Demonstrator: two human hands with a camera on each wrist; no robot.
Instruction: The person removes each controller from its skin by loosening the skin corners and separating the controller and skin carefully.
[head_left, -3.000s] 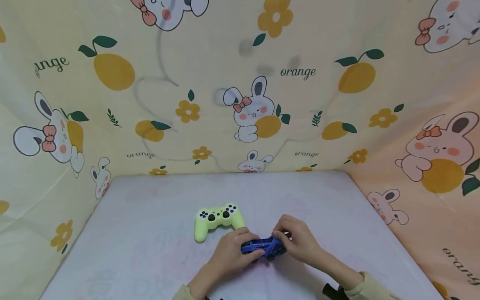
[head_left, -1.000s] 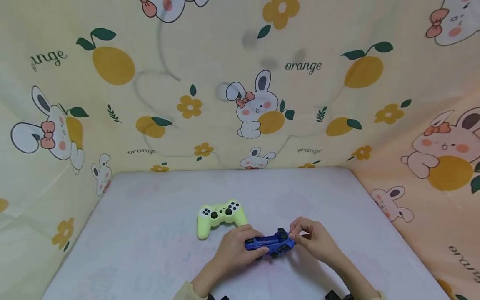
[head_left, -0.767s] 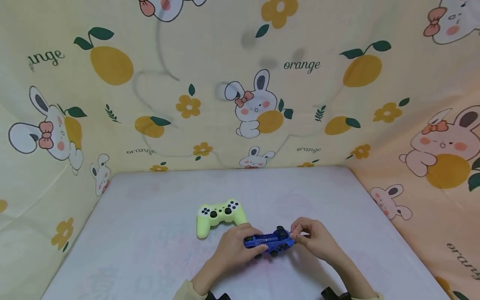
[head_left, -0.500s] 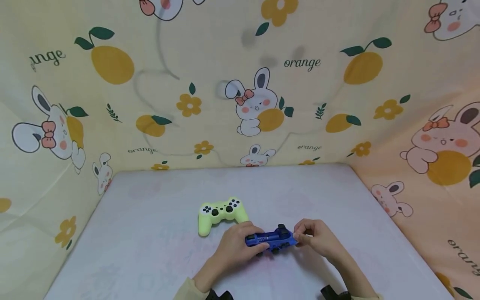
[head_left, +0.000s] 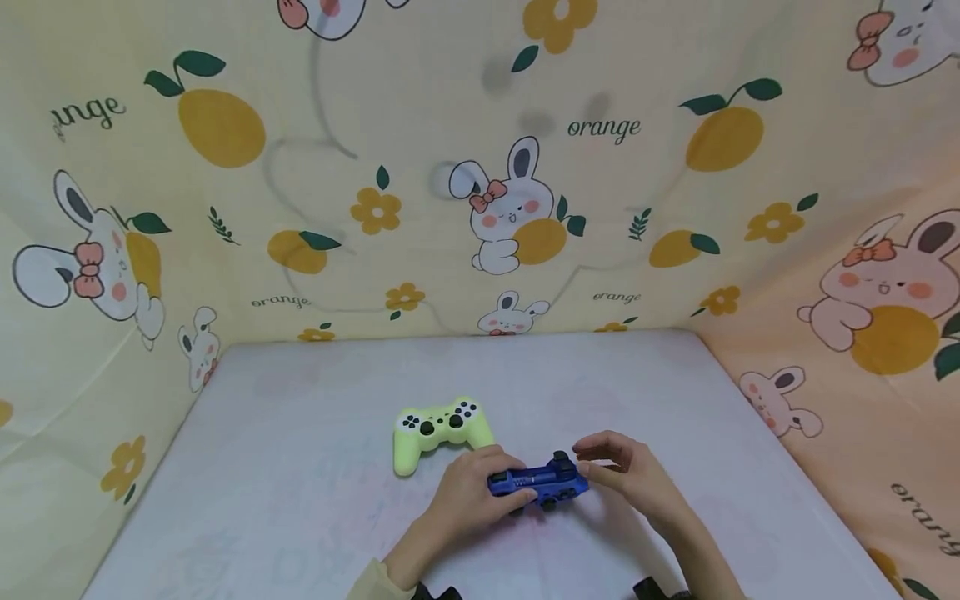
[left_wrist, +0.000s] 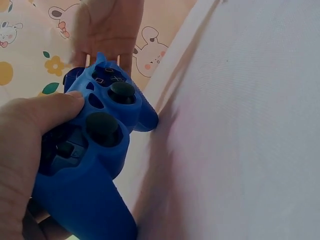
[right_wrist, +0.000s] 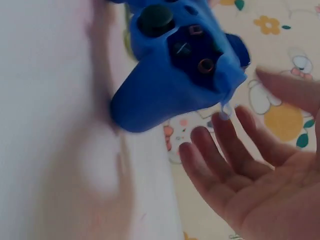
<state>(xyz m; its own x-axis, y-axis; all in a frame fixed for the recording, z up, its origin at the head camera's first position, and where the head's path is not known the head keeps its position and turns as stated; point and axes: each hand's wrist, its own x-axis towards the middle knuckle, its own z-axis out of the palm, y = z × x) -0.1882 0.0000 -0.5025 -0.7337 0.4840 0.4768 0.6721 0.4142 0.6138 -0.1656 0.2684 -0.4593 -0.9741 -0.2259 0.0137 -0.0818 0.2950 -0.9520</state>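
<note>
In the head view my left hand (head_left: 468,492) grips one end of a blue game controller (head_left: 536,481), tipped on edge close over the table. In the left wrist view, the thumb (left_wrist: 60,107) presses the controller's face between the sticks and the fingers wrap behind. A soft blue silicone sleeve (right_wrist: 155,87) covers the controller; at its far corner the sleeve stands up in a rumpled peak (right_wrist: 232,82), off the shell. My right hand (right_wrist: 260,175) is beside that corner, palm turned up, fingers spread and loosely bent, holding nothing. A small translucent loop (right_wrist: 225,111) hangs below the peak.
A yellow-green game controller (head_left: 406,454) lies face up on the white table (head_left: 300,417), just beyond my left hand. Patterned cloth walls (head_left: 420,125) with rabbits and oranges stand around the table's back and sides.
My right hand, which pinched and pulled the sleeve's corner outward, has let go, its fingers now spread. Since three seconds ago the controller has turned slightly in my left hand. The yellow-green controller stays put.
</note>
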